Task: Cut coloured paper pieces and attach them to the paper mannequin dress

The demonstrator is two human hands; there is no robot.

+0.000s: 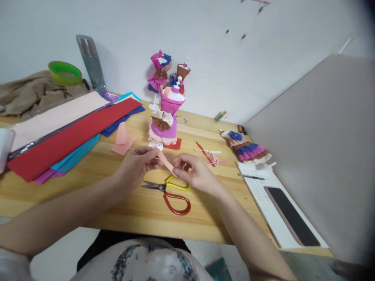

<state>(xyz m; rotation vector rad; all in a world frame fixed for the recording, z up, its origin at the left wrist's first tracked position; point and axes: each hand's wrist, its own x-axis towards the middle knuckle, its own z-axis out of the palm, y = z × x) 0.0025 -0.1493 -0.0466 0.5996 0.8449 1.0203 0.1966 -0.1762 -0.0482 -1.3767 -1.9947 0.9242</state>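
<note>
Above the middle of the surface (211,218): a narrow peach paper strip (166,162), slanting from upper left to lower right, stretched between two hands.
Left hand (137,162): thumb and fingers pinched on the strip's upper end.
Right hand (193,170): thumb and fingers closed on the strip's lower end; the two hands are near each other but apart.
Just below the strip: scissors (161,187), lying with blades spread and pointing left, one handle loop yellow, the other red.
Left of the strip: folded peach paper (122,141), flat on the surface.
Beyond the hands: a front dress form (172,104), upright, with a magenta bodice, a brown and cream pleated fan at the waist and a peach ruffled hem.
By its base: a small red piece (175,144).
Behind it: a ruffled magenta form (159,78) and a brown-topped form (183,71), near the wall.
Right of the forms: paper scraps (213,156) in a loose heap, with a tiered doll dress (249,149) farther right.
Right edge: a white board (259,199) bearing a pen (254,177) and a dark-screened phone (293,216).
Left side: long red paper (77,136) over blue and turquoise sheets, beside pale pink paper (63,119).
Back left: a green tape roll (65,78) on brown cloth (32,91), and a bottle (91,64).
</note>
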